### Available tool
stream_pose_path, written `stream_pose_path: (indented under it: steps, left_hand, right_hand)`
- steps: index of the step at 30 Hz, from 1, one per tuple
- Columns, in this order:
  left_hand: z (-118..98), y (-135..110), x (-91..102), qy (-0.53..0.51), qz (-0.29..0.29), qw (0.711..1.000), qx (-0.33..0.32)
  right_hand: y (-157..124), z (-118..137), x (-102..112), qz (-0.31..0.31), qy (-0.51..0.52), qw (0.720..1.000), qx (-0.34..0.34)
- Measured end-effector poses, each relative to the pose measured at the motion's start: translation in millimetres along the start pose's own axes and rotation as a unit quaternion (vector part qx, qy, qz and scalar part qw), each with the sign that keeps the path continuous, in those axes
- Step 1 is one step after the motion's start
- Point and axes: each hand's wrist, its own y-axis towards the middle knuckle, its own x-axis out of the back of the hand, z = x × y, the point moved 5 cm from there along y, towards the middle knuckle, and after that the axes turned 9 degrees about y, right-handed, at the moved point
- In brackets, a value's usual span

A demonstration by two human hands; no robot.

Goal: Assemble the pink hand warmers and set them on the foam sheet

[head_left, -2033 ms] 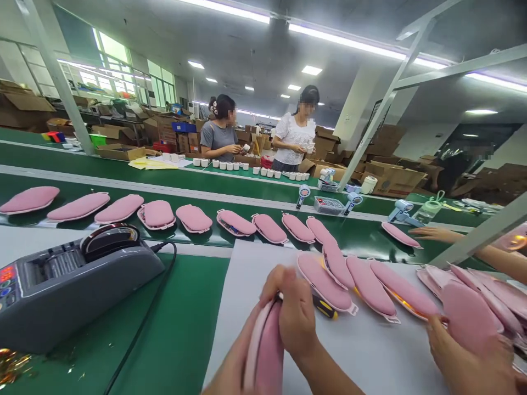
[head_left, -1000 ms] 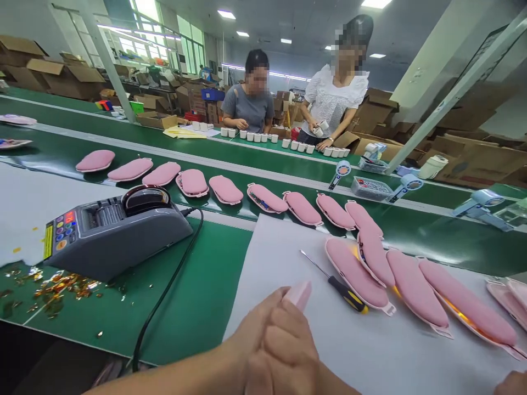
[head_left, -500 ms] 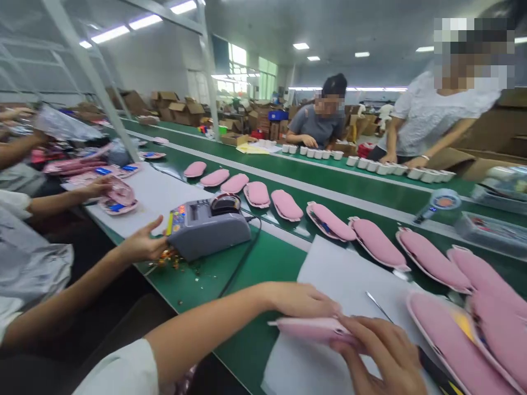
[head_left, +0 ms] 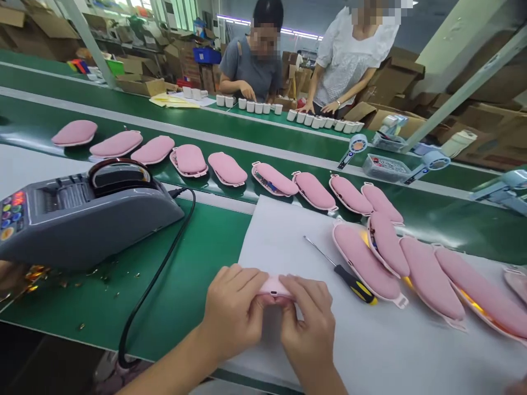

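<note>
Between my two hands, over the white sheet (head_left: 284, 230), is a pink padded oval case (head_left: 273, 286) with a small dark slot in its near edge. My left hand (head_left: 234, 304) is closed on its left end, thumb below and fingers above. On the other end, my right hand (head_left: 310, 312) grips in the same way. Most of the case is hidden by my fingers. To the right of my hands lies a screwdriver (head_left: 354, 284) with a black and yellow handle. Beyond it, several similar pink cases (head_left: 366, 260) overlap, some gaping at the edge with orange inside.
A grey tape dispenser (head_left: 94, 219) with a black cable (head_left: 164, 269) stands at left. A row of pink cases (head_left: 228, 168) lies on the green belt. Across it, two people work beside white parts (head_left: 258, 107). Handheld fans (head_left: 356, 145) and a clear bin (head_left: 385, 167) are at right.
My view has swung right and down. The pink case has turned its slotted edge towards me, and both hands now grip its ends. The neighbour's arms at left have mostly left view.
</note>
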Motion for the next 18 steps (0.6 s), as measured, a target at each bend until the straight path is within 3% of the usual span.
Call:
stream_pose_path:
  steps: [3, 7, 9, 11, 13, 15, 16, 18]
  left_hand:
    - [5.4, 2.3, 0.5, -0.004, 0.042, 0.999, -0.009]
    - [24.0, 0.9, 12.1, -0.081, 0.116, 0.990, -0.007]
    - [40.1, 14.5, 13.8, -0.123, 0.149, 0.980, 0.053]
    - [50.4, 45.5, 4.4, -0.148, 0.173, 0.964, 0.136]
    - [46.4, 89.9, -22.6, -0.140, 0.219, 0.944, 0.203]
    - [27.3, 138.4, -66.3, -0.109, 0.296, 0.923, 0.221]
    - [15.7, 162.0, -89.7, -0.100, 0.312, 0.918, 0.222]
    - [-3.9, 199.8, -135.3, -0.074, 0.321, 0.911, 0.248]
  right_hand:
    - [9.2, -2.0, 1.1, 0.052, -0.004, 0.999, -0.005]
    - [7.7, -10.6, 18.9, 0.120, -0.024, 0.992, 0.027]
    - [-2.4, -21.3, 30.0, 0.126, -0.026, 0.991, 0.022]
    - [-12.7, -38.6, 43.8, 0.073, -0.024, 0.996, -0.044]
    - [-20.9, -62.8, 63.7, -0.051, -0.025, 0.980, -0.192]
    - [-25.9, -85.1, 84.7, -0.167, -0.016, 0.922, -0.350]
    - [-24.0, -93.3, 94.5, -0.201, -0.009, 0.892, -0.404]
    - [-8.8, -104.2, 114.6, -0.225, -0.010, 0.863, -0.452]
